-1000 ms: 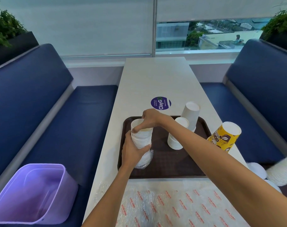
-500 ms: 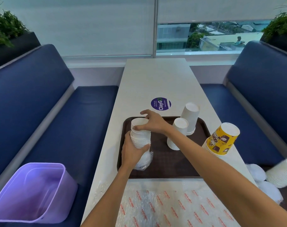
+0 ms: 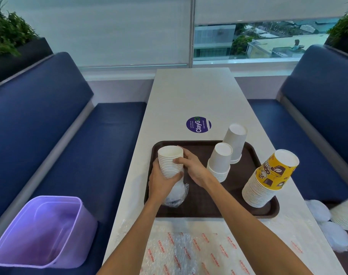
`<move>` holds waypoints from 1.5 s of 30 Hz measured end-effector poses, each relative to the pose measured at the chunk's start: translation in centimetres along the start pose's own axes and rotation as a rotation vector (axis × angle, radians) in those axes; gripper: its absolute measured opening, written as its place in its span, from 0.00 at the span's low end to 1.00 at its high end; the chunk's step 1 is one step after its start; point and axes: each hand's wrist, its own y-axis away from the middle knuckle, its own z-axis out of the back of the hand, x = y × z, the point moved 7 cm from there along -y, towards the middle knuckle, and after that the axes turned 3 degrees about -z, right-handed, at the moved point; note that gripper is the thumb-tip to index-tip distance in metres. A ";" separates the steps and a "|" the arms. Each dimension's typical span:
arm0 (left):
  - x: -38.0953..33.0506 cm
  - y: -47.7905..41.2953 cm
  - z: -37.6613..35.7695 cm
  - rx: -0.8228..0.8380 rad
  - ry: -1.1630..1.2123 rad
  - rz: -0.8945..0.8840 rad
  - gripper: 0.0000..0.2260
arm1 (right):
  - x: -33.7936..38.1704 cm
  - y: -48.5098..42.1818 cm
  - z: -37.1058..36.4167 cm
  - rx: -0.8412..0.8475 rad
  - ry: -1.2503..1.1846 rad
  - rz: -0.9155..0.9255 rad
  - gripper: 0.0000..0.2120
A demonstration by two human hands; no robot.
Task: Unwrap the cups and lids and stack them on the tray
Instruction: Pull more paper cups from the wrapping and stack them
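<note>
A dark brown tray (image 3: 199,207) lies on the white table. Over its left part I hold a stack of small white cups (image 3: 170,160), rims toward me, half out of a clear plastic wrap (image 3: 176,194). My left hand (image 3: 161,184) grips the stack's lower end at the wrap. My right hand (image 3: 193,168) grips the stack's right side. Two upside-down white cup stacks (image 3: 220,161) (image 3: 234,141) stand on the tray's far right. A tall stack topped by a yellow printed cup (image 3: 268,179) leans at the tray's right edge.
A purple bin (image 3: 42,231) sits on the blue bench at lower left. Bubble wrap with red print (image 3: 189,249) covers the table's near end. More wrapped lids (image 3: 336,237) and a cup stack (image 3: 346,215) lie on the right bench. A round purple sticker (image 3: 198,124) marks the table.
My right hand has slid from the top rim of the stack down to its right side. The view has shifted slightly downward.
</note>
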 end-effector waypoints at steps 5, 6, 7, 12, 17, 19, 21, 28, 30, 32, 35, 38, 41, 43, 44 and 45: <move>0.3 -0.3 -0.2 0.018 0.052 0.004 0.37 | -0.5 -0.4 0.0 0.018 -0.037 -0.017 0.17; 0.4 -0.4 -0.2 0.008 0.024 0.011 0.38 | -0.5 -0.6 0.0 0.018 -0.055 -0.021 0.17; 0.5 -0.4 -0.2 0.000 0.006 0.015 0.39 | -0.5 -0.6 0.0 0.018 -0.072 -0.022 0.18; 0.5 -0.5 -0.5 -0.008 -0.027 0.015 0.39 | -0.1 -0.3 -0.5 0.021 -0.081 -0.039 0.29; 0.7 -0.7 -0.9 -0.022 -0.014 -0.005 0.39 | 0.0 0.0 -0.8 -0.012 -0.109 -0.040 0.44; 0.8 -0.8 -1.1 -0.024 -0.009 0.003 0.39 | 0.2 0.1 -0.8 -0.012 -0.109 -0.036 0.43; 0.8 -0.8 -1.1 -0.034 -0.015 0.010 0.39 | 0.6 0.0 -0.8 -0.005 -0.075 -0.012 0.42; 0.8 -0.7 -1.0 0.033 0.007 0.002 0.39 | 3.9 -0.8 -0.1 0.008 0.318 0.052 0.15; 0.9 -0.6 -1.1 0.063 0.043 -0.006 0.39 | 5.4 -1.0 -0.1 -0.044 0.423 0.102 0.24; 0.9 -0.5 -1.1 0.075 0.024 0.005 0.40 | 6.8 -1.3 0.0 -0.080 0.465 0.129 0.31; 0.8 -0.6 -1.2 0.069 0.008 0.016 0.39 | 9.3 -0.9 0.1 -0.105 0.535 0.211 0.34; 1.0 -0.4 -0.9 0.092 0.013 0.055 0.40 | 10.7 -0.3 0.7 -0.090 0.663 0.232 0.34; 0.9 -0.1 -0.3 0.097 0.024 0.057 0.41 | 11.1 0.6 2.1 -0.093 0.775 0.177 0.31; 0.5 0.2 -0.1 0.095 0.033 0.029 0.41 | 11.0 1.1 3.0 -0.073 0.869 0.093 0.31; 0.4 0.2 -0.1 0.091 0.039 0.023 0.41 | 10.8 1.3 3.2 -0.054 0.923 0.051 0.30; 0.4 0.3 0.0 0.085 0.048 0.021 0.41 | 10.7 1.5 3.4 -0.033 0.978 0.016 0.29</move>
